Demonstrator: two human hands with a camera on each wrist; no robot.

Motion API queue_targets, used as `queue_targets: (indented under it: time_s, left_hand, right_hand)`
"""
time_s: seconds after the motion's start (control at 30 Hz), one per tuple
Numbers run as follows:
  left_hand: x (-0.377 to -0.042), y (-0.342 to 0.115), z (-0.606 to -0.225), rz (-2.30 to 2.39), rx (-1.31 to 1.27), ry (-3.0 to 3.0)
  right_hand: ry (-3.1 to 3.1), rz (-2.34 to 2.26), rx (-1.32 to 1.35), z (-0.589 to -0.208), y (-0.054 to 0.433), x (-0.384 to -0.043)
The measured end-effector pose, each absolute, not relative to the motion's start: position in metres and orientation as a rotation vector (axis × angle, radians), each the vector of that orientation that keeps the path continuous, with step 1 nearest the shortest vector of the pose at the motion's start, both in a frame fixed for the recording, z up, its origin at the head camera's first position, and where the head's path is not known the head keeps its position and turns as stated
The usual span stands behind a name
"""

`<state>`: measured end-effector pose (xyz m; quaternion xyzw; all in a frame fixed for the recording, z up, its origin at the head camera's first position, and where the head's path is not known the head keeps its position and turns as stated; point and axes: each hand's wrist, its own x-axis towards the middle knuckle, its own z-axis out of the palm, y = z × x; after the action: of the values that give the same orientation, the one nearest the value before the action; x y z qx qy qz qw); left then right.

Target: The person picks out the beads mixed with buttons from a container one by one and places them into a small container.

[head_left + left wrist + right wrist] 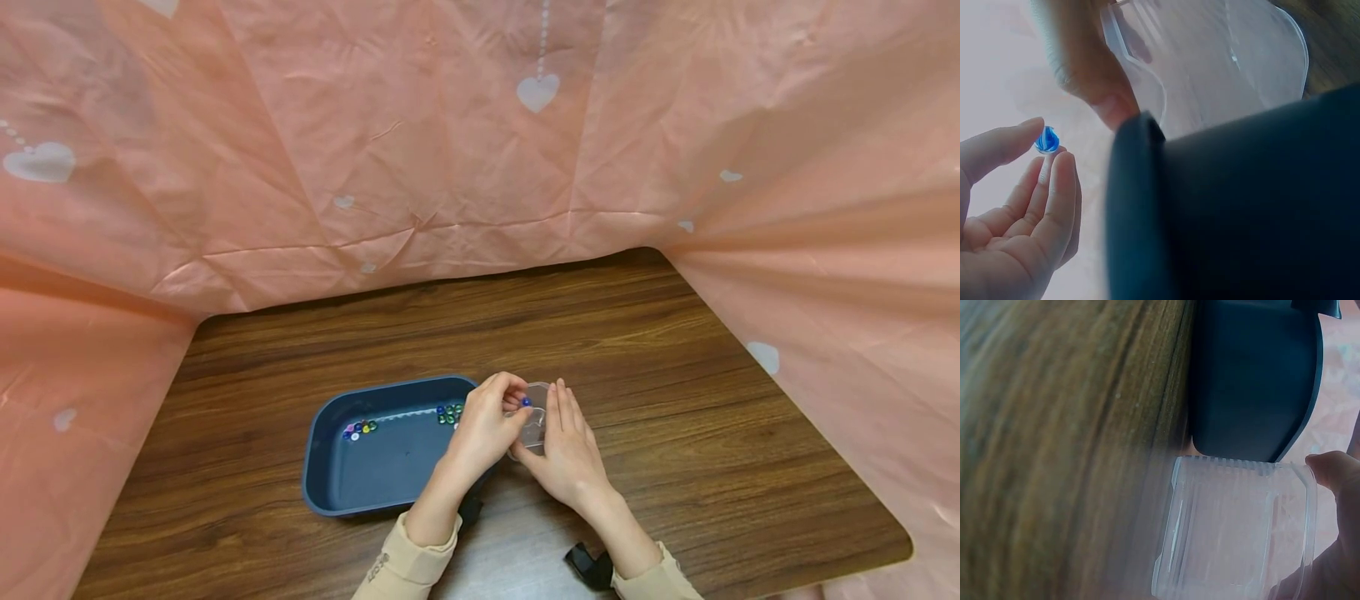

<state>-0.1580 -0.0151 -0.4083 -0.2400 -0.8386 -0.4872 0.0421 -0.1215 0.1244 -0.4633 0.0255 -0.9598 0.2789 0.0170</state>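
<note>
My left hand [483, 421] pinches a blue marble [1047, 139] between thumb and fingertips, just above the left side of a clear plastic box [1229, 531]. In the left wrist view the marble shows blue swirls. Around the box's near right side lies my right hand [566, 454], its long fingers straight along the wall and its thumb at the rim. To the left stands a dark blue tub [397, 471]. Small glass marbles [362, 428] and beads lie in its left part, and green and blue marbles [450, 413] at its right, partly behind my left hand.
The wooden tabletop [712, 433] reaches out behind and to the right of the hands. Pink cloth [450, 125] with white hearts hangs around its back and sides. A black wrist mount [588, 567] sits below my right wrist.
</note>
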Motion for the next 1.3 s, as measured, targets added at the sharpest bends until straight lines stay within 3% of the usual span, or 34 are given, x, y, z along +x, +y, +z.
queue_targets:
  time_s: [1.3]
  left_hand:
    - [-0.1570,-0.0140,-0.4040,-1.469,-0.667,-2.551]
  right_hand:
    - [-2.947,0.885,0.080,-0.4645,0.1242,-0.1226]
